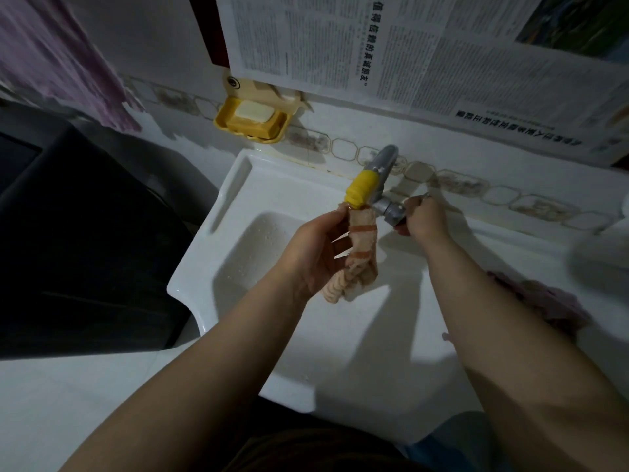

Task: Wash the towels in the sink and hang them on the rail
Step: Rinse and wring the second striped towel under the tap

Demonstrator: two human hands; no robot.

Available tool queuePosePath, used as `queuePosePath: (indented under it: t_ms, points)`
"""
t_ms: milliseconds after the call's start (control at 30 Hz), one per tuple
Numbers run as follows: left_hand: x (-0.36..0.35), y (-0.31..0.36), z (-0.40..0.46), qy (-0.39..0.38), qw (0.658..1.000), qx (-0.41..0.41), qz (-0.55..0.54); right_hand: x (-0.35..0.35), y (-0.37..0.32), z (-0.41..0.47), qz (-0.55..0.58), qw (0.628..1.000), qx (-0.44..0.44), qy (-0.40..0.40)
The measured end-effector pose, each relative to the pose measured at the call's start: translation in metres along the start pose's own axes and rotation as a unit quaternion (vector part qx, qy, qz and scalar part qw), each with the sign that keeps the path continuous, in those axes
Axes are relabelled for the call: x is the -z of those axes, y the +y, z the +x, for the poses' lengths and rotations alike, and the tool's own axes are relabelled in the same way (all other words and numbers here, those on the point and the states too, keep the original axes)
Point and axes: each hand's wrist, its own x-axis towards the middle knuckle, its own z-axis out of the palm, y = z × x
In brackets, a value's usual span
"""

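My left hand (311,248) grips a small beige towel with orange stripes (360,248) and holds it up under the yellow-tipped spout of the grey tap (369,183), above the white sink (218,212). The towel hangs down past my palm. My right hand (423,218) is curled round the tap's handle on the right side of the tap. A pink towel (544,301) lies on the sink's right ledge, partly hidden by my right forearm. Another pink-purple towel (64,59) hangs at the top left.
A yellow soap dish (252,119) with two soap bars is fixed to the wall behind the sink. Newspaper sheets (442,56) cover the wall above. A dark appliance (85,240) stands to the left of the sink. A blurred white object (602,253) sits at the right edge.
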Motion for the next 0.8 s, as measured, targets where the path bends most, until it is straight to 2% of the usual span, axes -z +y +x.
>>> queuePosePath:
  t_ms: [333, 533, 667, 733, 800]
  points:
    - [0.002, -0.001, -0.004, -0.006, 1.0, -0.011, 0.017, 0.003, -0.006, -0.007, -0.005, 1.0, -0.011, -0.018]
    - [0.004, -0.001, -0.004, 0.008, 0.999, -0.016, 0.03, 0.009, -0.005, -0.012, -0.032, 0.997, -0.003, -0.075]
    - [0.007, -0.004, -0.005, 0.007, 0.999, -0.023, 0.042, 0.005, -0.01, -0.025, -0.013, 0.992, -0.098, -0.074]
    - [0.011, -0.005, -0.004, 0.008, 0.998, -0.027, 0.049, 0.004, -0.011, -0.039, -0.08, 0.984, -0.106, -0.118]
    - [0.014, -0.006, -0.004, 0.021, 0.997, -0.032, 0.062, 0.001, -0.015, -0.062, -0.088, 0.979, -0.086, -0.164]
